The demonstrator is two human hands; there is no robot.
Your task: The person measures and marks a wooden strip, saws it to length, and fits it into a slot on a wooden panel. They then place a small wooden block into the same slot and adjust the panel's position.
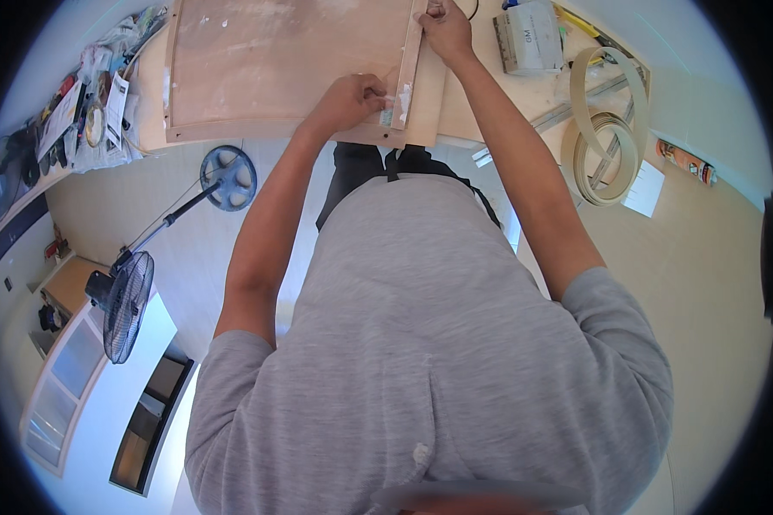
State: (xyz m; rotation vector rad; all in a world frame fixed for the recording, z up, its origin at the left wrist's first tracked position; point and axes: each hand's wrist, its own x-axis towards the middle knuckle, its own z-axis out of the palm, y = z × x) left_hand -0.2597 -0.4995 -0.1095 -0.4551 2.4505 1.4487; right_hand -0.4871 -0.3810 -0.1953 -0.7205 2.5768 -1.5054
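Up top in the head view, a flat wooden board [275, 69] lay on the counter [455, 116]. The left hand [342, 105], fingers curled close together, was by the board's right-side strip [409, 86]. The right hand [449, 36] was at the strip's upper end, fingers bent. I couldn't tell if either gripped anything.

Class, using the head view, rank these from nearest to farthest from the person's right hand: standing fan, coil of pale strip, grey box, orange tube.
From the right hand:
1. Grey box: just to its right.
2. Coil of pale strip: farther right and lower.
3. Orange tube: right of the coil.
4. Standing fan: far off, lower left.
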